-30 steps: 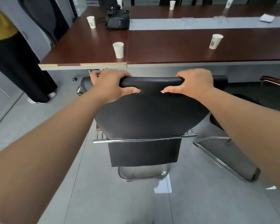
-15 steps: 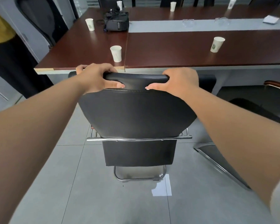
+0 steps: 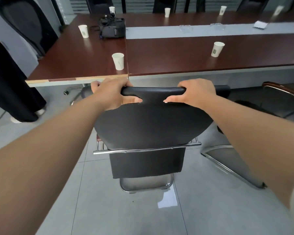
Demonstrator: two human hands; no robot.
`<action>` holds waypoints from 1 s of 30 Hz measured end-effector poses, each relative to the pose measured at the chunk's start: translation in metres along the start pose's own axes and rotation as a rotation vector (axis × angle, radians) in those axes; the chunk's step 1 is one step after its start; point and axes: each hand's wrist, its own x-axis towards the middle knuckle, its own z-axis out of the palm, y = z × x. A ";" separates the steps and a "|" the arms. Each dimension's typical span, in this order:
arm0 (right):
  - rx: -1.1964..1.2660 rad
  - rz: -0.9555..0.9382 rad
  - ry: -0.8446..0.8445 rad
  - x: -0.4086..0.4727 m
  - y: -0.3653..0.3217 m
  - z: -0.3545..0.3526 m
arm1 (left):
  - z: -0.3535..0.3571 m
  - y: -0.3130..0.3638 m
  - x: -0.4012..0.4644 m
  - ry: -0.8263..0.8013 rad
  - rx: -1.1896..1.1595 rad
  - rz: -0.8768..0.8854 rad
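Now, head view: two bare forearms reach from the lower corners to mid-frame.
Chair: black padded chair (image 3: 151, 126) with a chrome sled frame, centre frame, its back to the camera, just short of the table edge.
Left hand (image 3: 112, 94): curled round the left end of the chair's top bar.
Right hand (image 3: 197, 92): same wrap-around hold, right end.
Table: dark red-brown wooden conference table (image 3: 176, 53), upper half of the frame; white paper cup (image 3: 118, 61) near its edge.
Doing it well: probably tucking the chair in, so push evenly with both hands and keep it square to the edge.

chair (image 3: 151, 126) seat hidden behind backrest; bystander (image 3: 10, 85) cut off at left edge
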 end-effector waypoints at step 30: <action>0.116 0.038 -0.129 -0.005 -0.020 -0.008 | -0.017 -0.017 -0.014 -0.056 0.490 0.099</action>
